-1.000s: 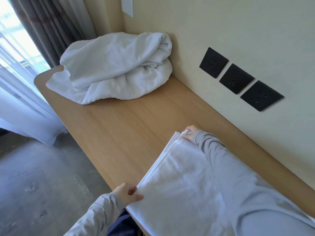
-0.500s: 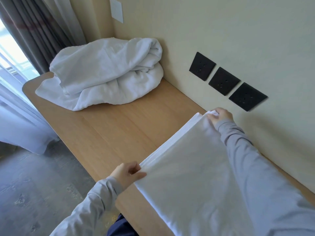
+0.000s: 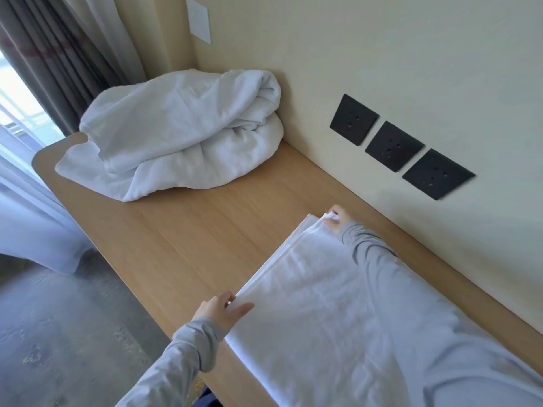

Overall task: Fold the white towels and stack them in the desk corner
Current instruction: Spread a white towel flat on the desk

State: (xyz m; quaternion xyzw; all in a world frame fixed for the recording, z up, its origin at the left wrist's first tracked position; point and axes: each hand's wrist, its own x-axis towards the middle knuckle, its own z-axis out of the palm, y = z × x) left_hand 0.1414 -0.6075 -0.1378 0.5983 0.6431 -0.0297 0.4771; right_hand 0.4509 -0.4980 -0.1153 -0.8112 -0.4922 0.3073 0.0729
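I count one flat towel point(image 3: 323, 312) at five o'clock and one towel heap point(image 3: 182, 133) at eleven; I cannot tell how many towels are in it. Three black sockets point(image 3: 394, 146) at two, one white wall plate point(image 3: 199, 20) at twelve. Two hands: left hand point(image 3: 219, 311), right hand point(image 3: 335, 220). One desk point(image 3: 205, 230).

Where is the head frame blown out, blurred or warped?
Head view: window at far left is blown out beside the grey curtain; the wide-angle lens splays the curtain's folds; grey concrete floor at lower left looks smeared; left hand gripping the flat folded white towel is slightly soft; faint shadows beside the three black square wall sockets.
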